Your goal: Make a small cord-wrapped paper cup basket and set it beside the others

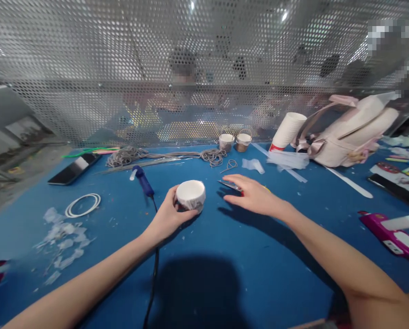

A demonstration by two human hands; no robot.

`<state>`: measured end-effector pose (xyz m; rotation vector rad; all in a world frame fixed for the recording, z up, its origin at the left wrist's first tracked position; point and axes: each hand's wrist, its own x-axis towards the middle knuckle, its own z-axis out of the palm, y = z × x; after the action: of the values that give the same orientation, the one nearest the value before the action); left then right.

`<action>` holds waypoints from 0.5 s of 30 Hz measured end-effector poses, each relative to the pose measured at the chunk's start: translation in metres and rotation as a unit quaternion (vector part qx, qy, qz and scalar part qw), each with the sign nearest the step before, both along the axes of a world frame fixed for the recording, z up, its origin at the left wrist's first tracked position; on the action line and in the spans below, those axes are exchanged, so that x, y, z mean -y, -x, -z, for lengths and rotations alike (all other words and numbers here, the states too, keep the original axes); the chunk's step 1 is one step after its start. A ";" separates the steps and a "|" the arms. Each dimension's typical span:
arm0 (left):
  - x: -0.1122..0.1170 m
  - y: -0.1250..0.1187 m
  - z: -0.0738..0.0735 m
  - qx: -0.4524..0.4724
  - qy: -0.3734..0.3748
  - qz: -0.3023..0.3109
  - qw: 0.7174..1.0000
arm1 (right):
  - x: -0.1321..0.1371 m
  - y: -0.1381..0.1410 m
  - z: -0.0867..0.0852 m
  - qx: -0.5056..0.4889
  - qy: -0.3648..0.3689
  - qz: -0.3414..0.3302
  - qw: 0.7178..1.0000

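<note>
My left hand (168, 214) is closed around a small white cup (191, 194) wrapped in grey cord, held just above the blue table (225, 256). A hand's width to the right, my right hand (250, 196) lies low over the table with its fingers stretched out and together, over a pair of scissors (229, 184) whose metal blades stick out to the left; whether it grips them I cannot tell. A blue glue gun (142, 179) lies just left of the cup, and its black cable (153, 278) runs under my left forearm.
Grey cord bundles (129, 156) and two finished small cups (234, 141) lie at the back by the perforated metal screen (204, 68). There are a phone (74, 168) and white rings (83, 204) at left, paper cups (287, 131), a pale bag (348, 132) and a pink box (391, 233) at right. People sit behind the screen.
</note>
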<state>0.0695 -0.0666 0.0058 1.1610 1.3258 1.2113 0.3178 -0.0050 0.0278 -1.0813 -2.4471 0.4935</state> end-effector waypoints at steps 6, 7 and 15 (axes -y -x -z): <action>-0.009 -0.004 0.016 -0.031 -0.027 0.007 0.999 | -0.002 0.076 0.005 -0.134 0.113 0.005 0.985; -0.009 0.000 0.016 -0.037 -0.024 0.001 0.999 | -0.009 0.080 0.009 -0.143 0.107 0.009 0.984; 0.023 0.048 -0.017 -0.079 -0.037 -0.106 0.991 | -0.042 0.067 0.024 -0.156 0.065 0.028 0.985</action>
<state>0.0219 -0.0901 0.0225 1.2129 1.5667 1.3527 0.2506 0.0372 0.0033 -1.0324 -2.1292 0.7516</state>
